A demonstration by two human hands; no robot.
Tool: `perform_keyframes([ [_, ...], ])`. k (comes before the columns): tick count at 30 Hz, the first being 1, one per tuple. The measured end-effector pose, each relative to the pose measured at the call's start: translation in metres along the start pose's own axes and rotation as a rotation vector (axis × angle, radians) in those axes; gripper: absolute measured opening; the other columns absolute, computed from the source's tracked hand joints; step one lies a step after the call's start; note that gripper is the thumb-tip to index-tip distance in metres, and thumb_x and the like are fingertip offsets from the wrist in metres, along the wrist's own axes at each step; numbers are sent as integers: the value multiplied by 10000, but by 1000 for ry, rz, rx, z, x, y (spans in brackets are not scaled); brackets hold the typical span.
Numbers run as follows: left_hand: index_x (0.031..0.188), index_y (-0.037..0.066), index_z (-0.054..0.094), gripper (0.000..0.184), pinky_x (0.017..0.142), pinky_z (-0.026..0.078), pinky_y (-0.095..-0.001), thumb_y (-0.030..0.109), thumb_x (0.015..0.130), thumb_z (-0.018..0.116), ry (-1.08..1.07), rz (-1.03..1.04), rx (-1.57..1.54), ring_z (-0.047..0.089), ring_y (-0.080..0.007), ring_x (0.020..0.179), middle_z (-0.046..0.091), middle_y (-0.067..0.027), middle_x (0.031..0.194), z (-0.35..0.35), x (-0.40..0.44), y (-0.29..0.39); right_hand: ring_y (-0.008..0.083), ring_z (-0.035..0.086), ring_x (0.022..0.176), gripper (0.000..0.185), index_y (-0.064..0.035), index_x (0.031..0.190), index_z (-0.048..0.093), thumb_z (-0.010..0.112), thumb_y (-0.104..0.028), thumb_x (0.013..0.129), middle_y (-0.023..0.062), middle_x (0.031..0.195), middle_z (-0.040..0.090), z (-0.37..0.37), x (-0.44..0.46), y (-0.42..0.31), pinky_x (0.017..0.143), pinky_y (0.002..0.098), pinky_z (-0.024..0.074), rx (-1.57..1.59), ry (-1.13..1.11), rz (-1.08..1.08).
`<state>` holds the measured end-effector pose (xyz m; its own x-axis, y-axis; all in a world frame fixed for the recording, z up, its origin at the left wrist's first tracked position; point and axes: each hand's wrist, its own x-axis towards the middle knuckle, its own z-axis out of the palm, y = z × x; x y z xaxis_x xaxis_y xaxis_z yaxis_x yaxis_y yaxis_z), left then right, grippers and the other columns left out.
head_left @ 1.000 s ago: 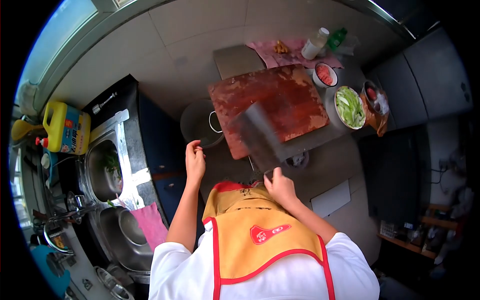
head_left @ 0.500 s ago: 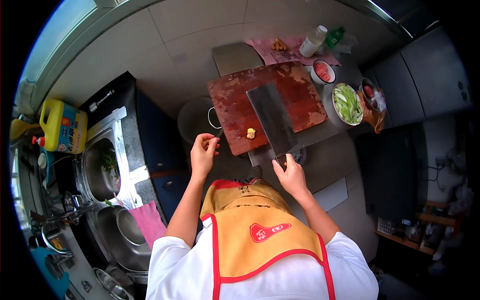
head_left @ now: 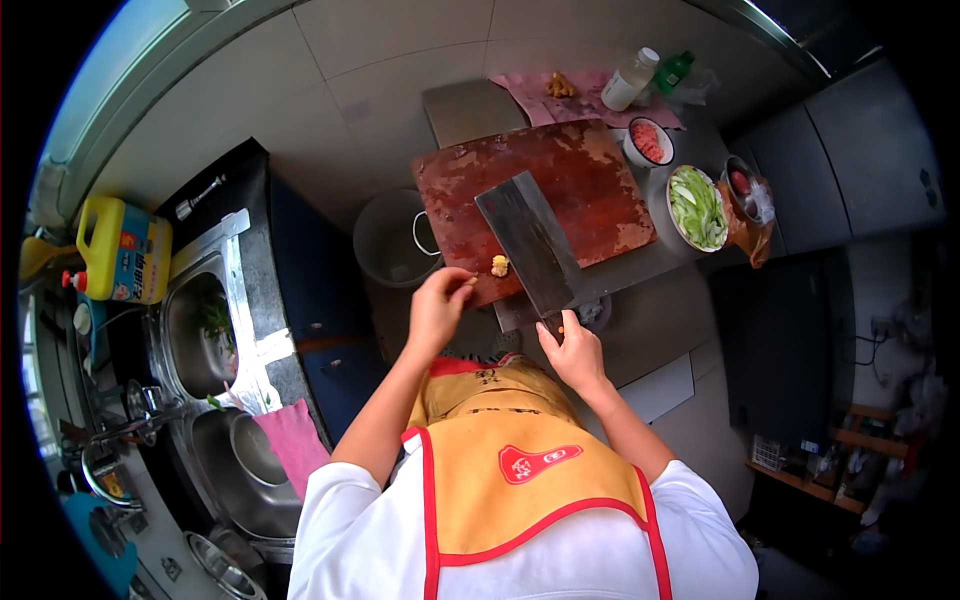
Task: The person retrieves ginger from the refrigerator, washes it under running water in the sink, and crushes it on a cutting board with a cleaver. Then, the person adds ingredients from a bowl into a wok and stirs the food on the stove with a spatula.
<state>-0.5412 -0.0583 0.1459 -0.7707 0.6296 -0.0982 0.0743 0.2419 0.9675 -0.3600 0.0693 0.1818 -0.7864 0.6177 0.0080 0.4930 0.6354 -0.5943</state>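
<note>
My right hand (head_left: 574,352) is wrapped round the handle of a broad dark cleaver (head_left: 530,240), whose blade lies over the front part of the red-brown cutting board (head_left: 590,190). A small pale yellow piece (head_left: 499,266), which looks like ginger or garlic, sits on the board just left of the blade. At the board's front left corner is my left hand (head_left: 438,308), its fingers pinched together. Something tiny may be between the fingertips, too small to name.
Right of the board stand a bowl of pink chopped food (head_left: 648,143) and a plate of sliced green vegetable (head_left: 697,208). Behind it, ginger (head_left: 560,85) and a bottle (head_left: 629,80) rest on a pink cloth. A bucket (head_left: 385,245) is at left, beyond it a sink (head_left: 203,335).
My left hand has moved right and up to the board's corner. The cleaver, blurred a second ago, now shows sharply, its blade tip further left than half a second ago.
</note>
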Motion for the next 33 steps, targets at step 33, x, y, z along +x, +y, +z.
perform_keyframes([
  [33,994,33,573,212,628,462,-253,-7,787,551,364,125,194,556,-164,745,550,-85,903,-37,-26,-34,381,599,573,349,0,834,442,580,-320,809,205,615,594,23,-2,19,521,462,488,-384,-303,-6],
])
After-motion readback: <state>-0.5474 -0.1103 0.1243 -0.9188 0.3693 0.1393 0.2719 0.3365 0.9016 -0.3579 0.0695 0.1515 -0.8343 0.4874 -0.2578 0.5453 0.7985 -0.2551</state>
